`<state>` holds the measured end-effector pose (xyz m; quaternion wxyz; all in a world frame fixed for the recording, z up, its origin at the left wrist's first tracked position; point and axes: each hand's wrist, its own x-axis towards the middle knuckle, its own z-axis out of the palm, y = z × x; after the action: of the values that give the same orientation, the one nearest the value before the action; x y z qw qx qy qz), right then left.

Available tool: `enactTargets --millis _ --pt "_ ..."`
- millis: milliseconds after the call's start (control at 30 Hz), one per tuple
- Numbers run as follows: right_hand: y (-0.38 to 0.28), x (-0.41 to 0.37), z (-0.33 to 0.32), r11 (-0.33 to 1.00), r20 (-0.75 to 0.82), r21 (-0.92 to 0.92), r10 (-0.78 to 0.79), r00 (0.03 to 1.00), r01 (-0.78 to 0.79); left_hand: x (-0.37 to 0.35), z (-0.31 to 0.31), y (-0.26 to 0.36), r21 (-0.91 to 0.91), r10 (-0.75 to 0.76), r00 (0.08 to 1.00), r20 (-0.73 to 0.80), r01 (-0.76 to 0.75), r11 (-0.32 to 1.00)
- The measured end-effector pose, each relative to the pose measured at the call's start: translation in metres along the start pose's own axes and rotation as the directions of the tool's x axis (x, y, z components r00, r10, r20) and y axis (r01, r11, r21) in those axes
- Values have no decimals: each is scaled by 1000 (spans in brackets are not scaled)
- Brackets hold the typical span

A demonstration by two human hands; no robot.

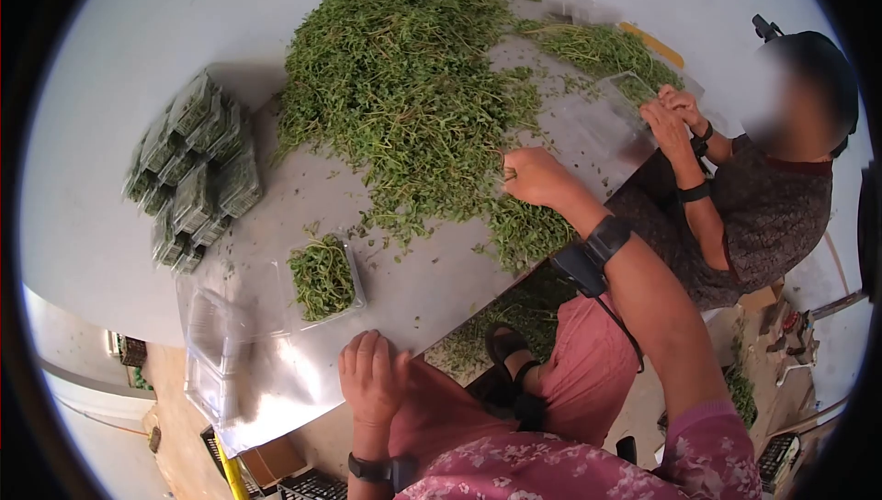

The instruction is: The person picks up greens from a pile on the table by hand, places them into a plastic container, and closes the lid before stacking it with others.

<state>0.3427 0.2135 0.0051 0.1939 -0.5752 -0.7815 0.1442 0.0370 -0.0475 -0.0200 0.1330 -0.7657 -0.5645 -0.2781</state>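
Observation:
A large heap of leafy green stems (395, 87) covers the middle and back of the metal table (322, 197). My right hand (537, 177) is closed at the heap's right side, its fingers pinched on a few stems that are mostly hidden. Near the front edge, a clear plastic clamshell box (323, 281) stands with its lid folded back to the left, filled with greens. Just below that box, my left hand (372, 373) lies by the table edge and my knee, fingers stretched out and holding nothing.
Filled clear boxes (193, 165) are stacked at the left. Nested clear boxes (216, 344) sit on the front left corner. At the right, a co-worker's hands (675, 119) hold a clear box (629, 91) near more greens (597, 45). Greens also lie under the table.

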Motion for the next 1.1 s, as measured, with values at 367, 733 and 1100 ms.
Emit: enactTargets --millis 367,733,1100 --pt "-11 -15 -59 952 27 300 -66 997 55 0 0 0 10 1 1000 10 -2 1000" --pt "-29 -19 -35 979 420 99 -205 884 180 0 0 -1 8 5 1000 12 -5 1000" --pt "-23 -19 -63 886 216 464 -104 971 -9 0 -1 0 9 -5 1000 15 5 1000"
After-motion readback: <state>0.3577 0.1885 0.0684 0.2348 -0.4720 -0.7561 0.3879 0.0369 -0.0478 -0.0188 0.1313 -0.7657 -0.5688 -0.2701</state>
